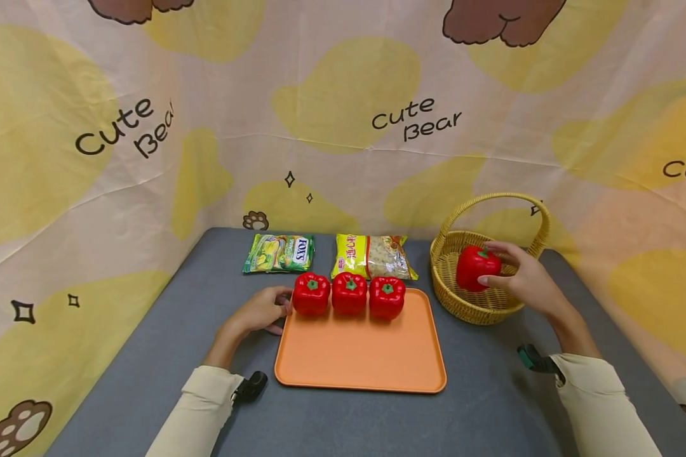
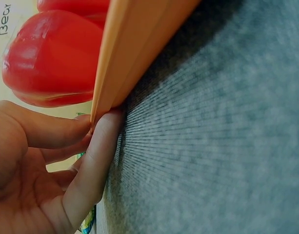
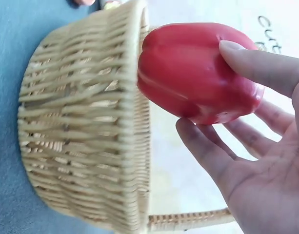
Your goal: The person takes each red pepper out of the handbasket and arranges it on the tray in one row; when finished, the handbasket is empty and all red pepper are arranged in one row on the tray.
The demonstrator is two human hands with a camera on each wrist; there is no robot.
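Observation:
My right hand (image 1: 526, 276) grips a red bell pepper (image 1: 472, 269) between thumb and fingers at the mouth of a wicker basket (image 1: 474, 315). In the right wrist view the pepper (image 3: 193, 68) is level with the basket's rim (image 3: 134, 112), its stem end out of sight. On the left, my left hand (image 1: 262, 310) pinches the left edge of an orange tray (image 1: 360, 362), one finger beneath the rim as the left wrist view shows. Three more red bell peppers (image 1: 350, 294) stand in a row along the tray's far side, stems up.
Behind the tray lie a green FOX'S bag (image 1: 280, 253) and a yellow pasta bag (image 1: 373, 256). The basket's tall handle (image 1: 494, 197) arches above its opening. All of it rests on a grey table (image 1: 480, 387), with a printed cloth (image 1: 331, 82) hanging behind and at the sides.

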